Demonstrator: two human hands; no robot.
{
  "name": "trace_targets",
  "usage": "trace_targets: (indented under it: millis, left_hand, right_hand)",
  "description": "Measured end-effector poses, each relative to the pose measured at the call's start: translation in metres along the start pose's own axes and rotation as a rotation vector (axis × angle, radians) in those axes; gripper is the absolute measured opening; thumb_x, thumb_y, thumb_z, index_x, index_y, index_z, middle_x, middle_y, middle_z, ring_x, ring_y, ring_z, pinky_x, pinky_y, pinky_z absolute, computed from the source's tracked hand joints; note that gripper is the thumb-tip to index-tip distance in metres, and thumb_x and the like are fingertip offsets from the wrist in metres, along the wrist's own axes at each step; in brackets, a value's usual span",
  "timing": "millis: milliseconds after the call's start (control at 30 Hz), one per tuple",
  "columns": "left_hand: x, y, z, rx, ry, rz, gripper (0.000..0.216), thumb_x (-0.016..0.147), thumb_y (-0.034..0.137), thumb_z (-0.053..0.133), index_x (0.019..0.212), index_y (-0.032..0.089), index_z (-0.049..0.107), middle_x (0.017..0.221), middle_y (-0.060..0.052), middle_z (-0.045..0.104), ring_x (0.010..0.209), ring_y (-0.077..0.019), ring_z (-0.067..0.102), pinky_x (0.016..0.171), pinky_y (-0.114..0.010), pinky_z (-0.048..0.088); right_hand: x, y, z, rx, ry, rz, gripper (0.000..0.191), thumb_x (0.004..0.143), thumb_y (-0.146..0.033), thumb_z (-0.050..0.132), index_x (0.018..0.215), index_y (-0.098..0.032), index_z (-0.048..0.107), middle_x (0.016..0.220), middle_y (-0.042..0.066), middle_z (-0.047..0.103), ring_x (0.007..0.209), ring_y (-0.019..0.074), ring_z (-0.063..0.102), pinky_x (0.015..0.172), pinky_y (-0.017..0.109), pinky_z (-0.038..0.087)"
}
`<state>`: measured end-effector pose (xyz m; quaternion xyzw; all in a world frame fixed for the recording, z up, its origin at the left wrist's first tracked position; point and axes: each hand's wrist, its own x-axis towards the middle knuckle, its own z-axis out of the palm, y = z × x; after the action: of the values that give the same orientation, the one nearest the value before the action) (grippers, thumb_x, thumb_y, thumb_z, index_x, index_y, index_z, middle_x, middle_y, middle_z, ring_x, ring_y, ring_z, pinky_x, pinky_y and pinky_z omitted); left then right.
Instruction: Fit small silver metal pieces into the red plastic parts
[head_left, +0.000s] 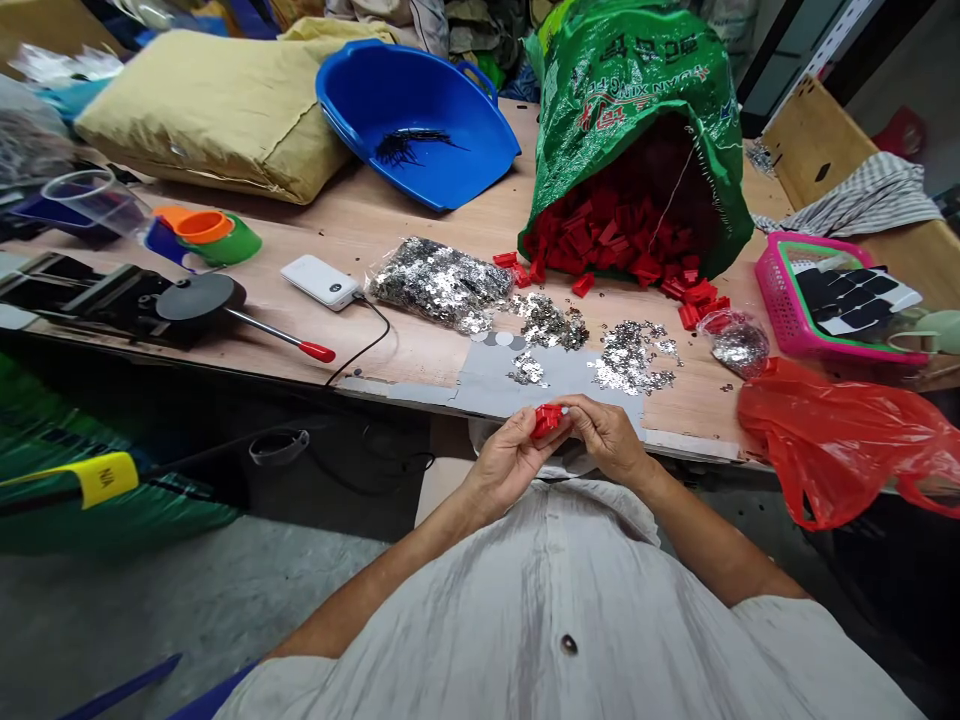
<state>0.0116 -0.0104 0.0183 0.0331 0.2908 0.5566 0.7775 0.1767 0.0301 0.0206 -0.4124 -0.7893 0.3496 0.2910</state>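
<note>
My left hand [506, 455] is closed around a small red plastic part [548, 420], held just in front of the table's near edge. The thumb and fingertips of my right hand [607, 435] are pinched together at the part's right end, on something small and silvery that I cannot make out clearly. Beyond my hands, small flat metal pieces [634, 358] lie in loose piles on a grey sheet [480, 375]. Further back, a green woven sack [637, 70] lies with its mouth facing me, and many red plastic parts [600, 235] spill from it.
A clear bag of metal pieces [442, 280] lies beside a white power bank [321, 282]. Left stands a lever press [199, 297]; behind are a blue basin [420, 90] and a tan sack [217, 110]. On the right are a pink basket [772, 280] and a red plastic bag [855, 430].
</note>
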Motion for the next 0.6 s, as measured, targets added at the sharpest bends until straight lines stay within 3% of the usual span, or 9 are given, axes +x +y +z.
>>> trace_targets:
  millis: [67, 233, 600]
  left_hand:
    - [0.002, 0.0, -0.004, -0.01, 0.017, 0.048, 0.01, 0.083, 0.02, 0.069, 0.078, 0.013, 0.062, 0.091, -0.006, 0.073, 0.098, -0.0213, 0.071, 0.11, -0.041, 0.043]
    - [0.007, -0.003, -0.01, 0.029, 0.028, 0.128, 0.022, 0.078, 0.025, 0.075, 0.075, 0.017, 0.055, 0.09, -0.005, 0.074, 0.102, -0.0214, 0.07, 0.105, -0.039, 0.045]
    - [0.01, -0.013, -0.01, 0.037, 0.063, 0.176, 0.025, 0.078, 0.027, 0.076, 0.08, 0.019, 0.052, 0.094, -0.002, 0.074, 0.105, -0.0201, 0.068, 0.1, -0.038, 0.048]
  right_hand:
    - [-0.002, -0.003, 0.004, 0.079, 0.031, 0.119, 0.031, 0.101, -0.04, 0.031, 0.112, -0.023, 0.055, 0.066, -0.002, 0.058, 0.06, 0.0144, 0.055, 0.063, 0.027, 0.042]
    - [-0.007, -0.006, 0.021, 0.337, -0.032, 0.263, 0.029, 0.1, -0.044, 0.034, 0.083, -0.023, 0.044, 0.06, -0.005, 0.05, 0.054, 0.0122, 0.045, 0.056, 0.025, 0.036]
    - [-0.01, -0.002, 0.043, 0.744, -0.003, 0.392, 0.032, 0.094, -0.055, 0.04, 0.085, -0.024, 0.039, 0.056, -0.009, 0.04, 0.042, 0.008, 0.028, 0.042, 0.021, 0.025]
